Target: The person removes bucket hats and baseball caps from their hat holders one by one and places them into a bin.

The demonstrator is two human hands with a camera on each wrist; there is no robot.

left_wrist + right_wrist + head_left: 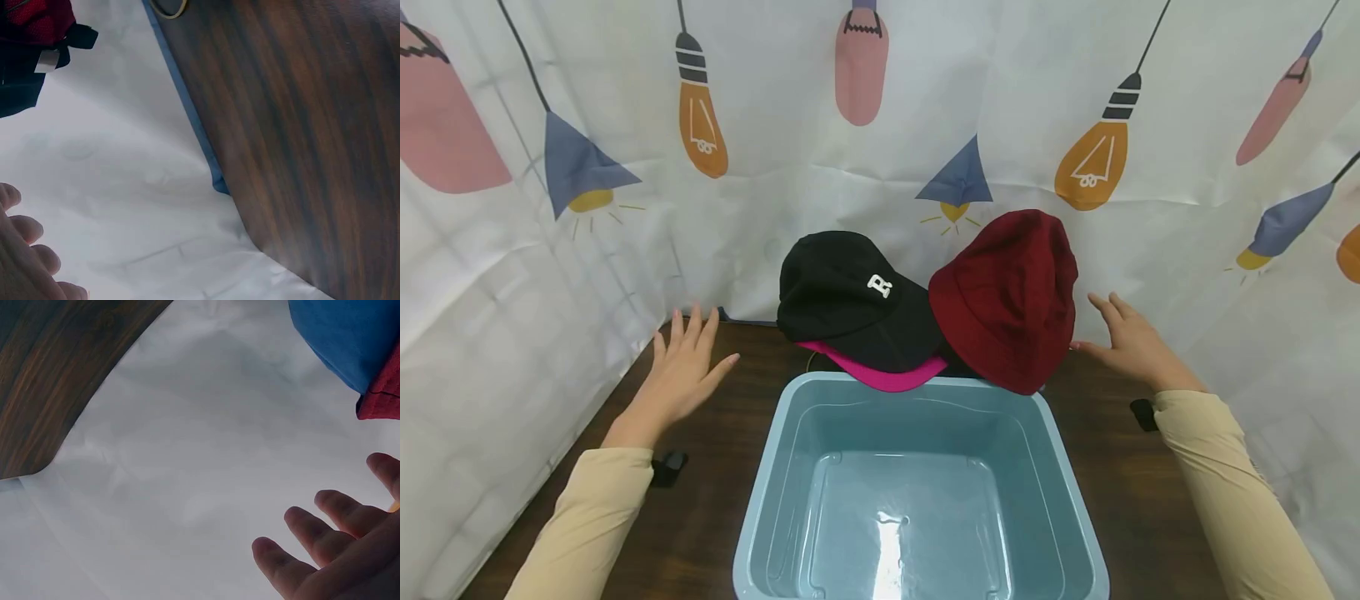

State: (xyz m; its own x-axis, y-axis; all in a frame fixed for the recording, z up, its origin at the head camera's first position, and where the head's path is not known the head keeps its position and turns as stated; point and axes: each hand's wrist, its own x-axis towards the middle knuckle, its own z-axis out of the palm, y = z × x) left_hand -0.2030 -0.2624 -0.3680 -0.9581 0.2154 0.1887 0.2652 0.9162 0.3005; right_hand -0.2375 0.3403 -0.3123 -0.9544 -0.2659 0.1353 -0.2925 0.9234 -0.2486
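Observation:
A black cap (842,283) with a white letter R lies behind the basin, a bright pink brim (887,375) showing under it. Beside it a dark red bucket hat (1007,300) leans to the right. My left hand (681,375) hovers over the table left of the caps, fingers spread and holding nothing. To the right of the bucket hat is my right hand (1131,346), its fingers extended; whether the thumb touches the hat I cannot tell. In the right wrist view, a blue fabric piece (350,337) shows beside a red edge (384,394).
A light blue plastic basin (1045,467) stands at the front middle with nothing in it. Dark wood table (722,450) shows on both its sides. White cloth (775,108) printed with lamps hangs behind and at the sides. A thin ring-like edge (170,14) lies near the table's back.

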